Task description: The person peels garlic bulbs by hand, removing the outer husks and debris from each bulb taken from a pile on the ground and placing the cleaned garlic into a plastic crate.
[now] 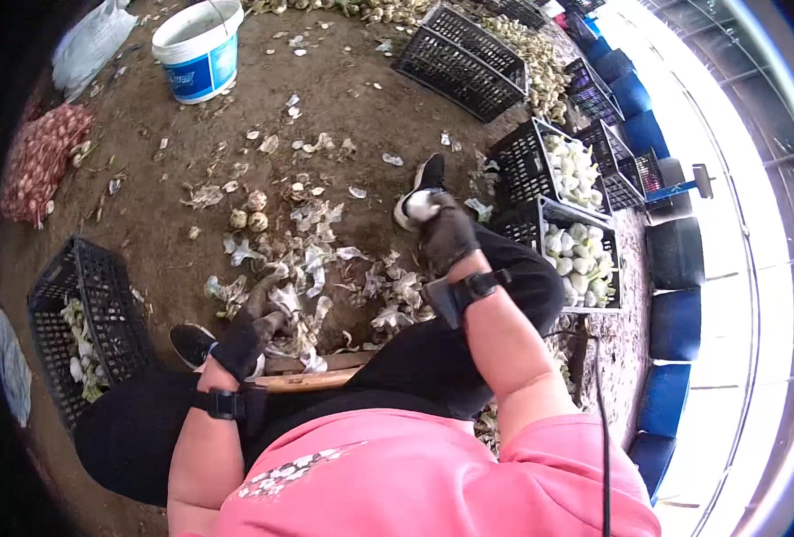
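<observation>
My left hand [249, 336], in a dark glove, is low over the pile of dry peels [312, 259] in front of my lap. Its fingers point toward the peels, and what they hold, if anything, is hard to make out. My right hand [446, 234], also gloved, is closed on a white bulb [422, 206] above my right shoe [428, 174]. The hand and bulb are slightly blurred. To the right, beside my knee, a black crate [618, 268] is filled with white bulbs [579, 259].
A second crate [520, 166] of bulbs stands behind it. A black crate [115, 309] is at the left, near a red mesh sack [46, 161]. A white and blue bucket [198, 67] stands at the back left. An overturned-looking crate [461, 63] lies at the back.
</observation>
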{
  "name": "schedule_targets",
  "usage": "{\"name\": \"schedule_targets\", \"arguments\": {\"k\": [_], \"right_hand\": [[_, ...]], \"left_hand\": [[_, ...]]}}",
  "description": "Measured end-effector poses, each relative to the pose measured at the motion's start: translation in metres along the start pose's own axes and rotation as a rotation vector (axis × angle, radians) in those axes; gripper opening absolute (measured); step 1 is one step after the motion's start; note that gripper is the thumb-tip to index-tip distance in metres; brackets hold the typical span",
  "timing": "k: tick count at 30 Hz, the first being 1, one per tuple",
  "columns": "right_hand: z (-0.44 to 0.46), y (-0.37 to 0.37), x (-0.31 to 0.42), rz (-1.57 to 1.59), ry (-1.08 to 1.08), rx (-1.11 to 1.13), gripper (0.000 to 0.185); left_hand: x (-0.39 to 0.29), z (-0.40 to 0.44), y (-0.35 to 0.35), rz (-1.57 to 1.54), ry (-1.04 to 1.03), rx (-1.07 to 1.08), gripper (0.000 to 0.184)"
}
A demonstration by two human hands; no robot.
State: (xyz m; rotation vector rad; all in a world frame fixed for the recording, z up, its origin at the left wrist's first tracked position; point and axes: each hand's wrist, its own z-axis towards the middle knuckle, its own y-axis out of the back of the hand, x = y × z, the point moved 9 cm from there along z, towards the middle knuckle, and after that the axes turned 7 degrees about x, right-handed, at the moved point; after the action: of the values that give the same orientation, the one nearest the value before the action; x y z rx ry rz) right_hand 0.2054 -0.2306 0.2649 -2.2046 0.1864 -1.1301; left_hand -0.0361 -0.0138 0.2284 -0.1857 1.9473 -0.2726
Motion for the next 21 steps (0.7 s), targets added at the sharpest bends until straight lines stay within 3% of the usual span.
{"name": "schedule_targets", "arguments": {"k": [1, 2, 3, 4, 6, 8, 9, 10, 11, 12, 13, 14, 15, 16, 17, 18, 20, 21], "right_hand": [[0.003, 0.024, 0.049, 0.212, 0.152, -0.002, 0.019], [-0.005, 0.034, 0.108, 0.098, 0.348, 0.107, 0.021], [-0.033, 0.034, 0.148, 0.078, 0.496, -0.11, 0.024], [-0.009, 0.117, 0.184, 0.338, 0.6, -0.326, 0.03], [0.028, 0.155, 0.216, -0.792, 0.665, -0.306, 0.033], [0.04, 0.068, 0.154, -0.551, 0.651, -0.204, 0.026], [0.061, 0.038, 0.11, -0.677, 0.626, -0.103, 0.024], [0.082, 0.011, 0.058, -0.787, 0.578, 0.023, 0.025], [0.091, -0.012, 0.007, -0.767, 0.501, 0.08, 0.025], [0.09, -0.049, -0.049, -1.179, 0.387, 0.085, 0.023], [0.081, -0.087, -0.103, -1.59, 0.286, 0.119, 0.023], [0.076, -0.115, -0.147, -1.722, 0.117, 0.185, 0.042], [0.075, -0.135, -0.184, -1.693, 0.172, 0.279, 0.039], [0.071, -0.152, -0.214, -1.664, 0.23, 0.352, 0.036], [0.069, -0.163, -0.245, -1.581, 0.146, 0.41, 0.031], [0.079, -0.167, -0.285, -1.653, 0.209, 0.554, 0.037], [0.066, -0.181, -0.325, -1.729, 0.356, 0.656, 0.038], [0.064, -0.187, -0.347, -1.816, 0.268, 0.759, 0.04]], "left_hand": [[0.012, 0.002, 0.011, 0.024, 0.023, -0.004, 0.06], [0.022, 0.004, 0.018, 0.047, 0.048, -0.014, 0.059], [0.021, 0.006, 0.016, 0.041, 0.048, -0.009, 0.059], [0.015, 0.007, 0.012, 0.042, 0.019, 0.0, 0.058], [-0.002, 0.01, 0.002, 0.039, -0.011, 0.014, 0.056], [-0.036, 0.003, -0.017, 0.39, -0.086, 0.04, 0.054], [-0.041, 0.001, -0.03, 0.136, 0.054, 0.162, 0.054], [-0.054, 0.003, -0.034, 0.183, -0.17, 0.216, 0.054], [-0.042, 0.0, -0.032, 0.109, -0.006, 0.221, 0.056], [-0.038, 0.006, -0.027, 0.298, -0.227, 0.191, 0.056], [-0.043, 0.0, -0.03, 0.106, -0.224, 0.265, 0.052], [-0.033, 0.001, -0.025, 0.202, -0.236, 0.223, 0.047], [-0.026, -0.003, -0.025, -0.071, -0.076, 0.233, 0.041], [-0.046, -0.006, -0.014, 0.124, -0.251, 0.105, 0.036], [-0.046, -0.009, -0.004, 0.163, -0.298, -0.015, 0.034], [-0.046, -0.011, 0.003, 0.203, -0.353, -0.123, 0.032], [-0.041, -0.008, 0.022, 0.103, -0.257, -0.196, 0.031], [-0.046, -0.013, 0.034, 0.053, -0.341, -0.318, 0.031]]}}
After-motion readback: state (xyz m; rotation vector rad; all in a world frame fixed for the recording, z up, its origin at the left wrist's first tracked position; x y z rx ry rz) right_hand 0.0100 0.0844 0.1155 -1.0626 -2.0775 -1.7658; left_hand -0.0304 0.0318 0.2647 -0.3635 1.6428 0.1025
